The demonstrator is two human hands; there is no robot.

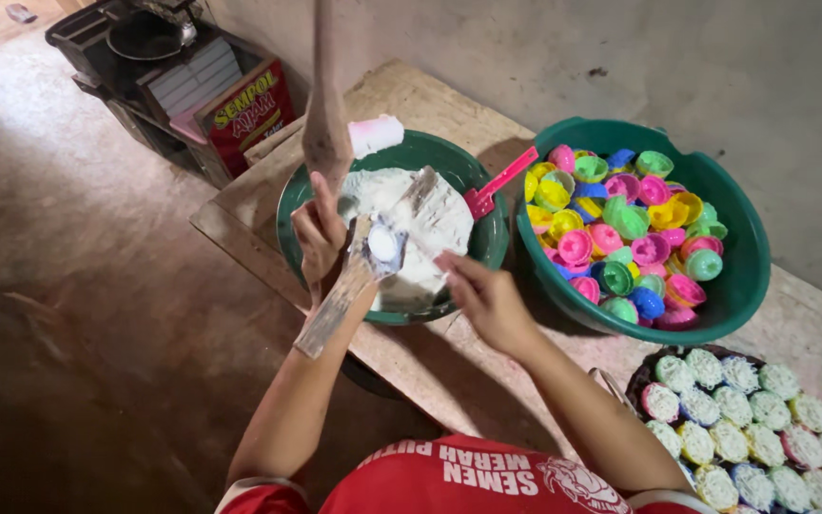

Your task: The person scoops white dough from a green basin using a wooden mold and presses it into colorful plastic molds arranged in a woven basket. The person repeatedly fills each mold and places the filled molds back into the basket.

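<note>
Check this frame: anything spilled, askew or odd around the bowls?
Nothing is spilled. The pink scoop leans askew over the rim of the green bowl of white mixture, handle pointing toward the basin of coloured moulds.

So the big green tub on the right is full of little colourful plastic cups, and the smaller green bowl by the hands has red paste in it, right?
Not quite. In the head view the paste in the smaller green bowl is white, not red. The rest holds: the big green tub on the right is full of little colourful plastic cups, and both hands are at the bowl.
</note>
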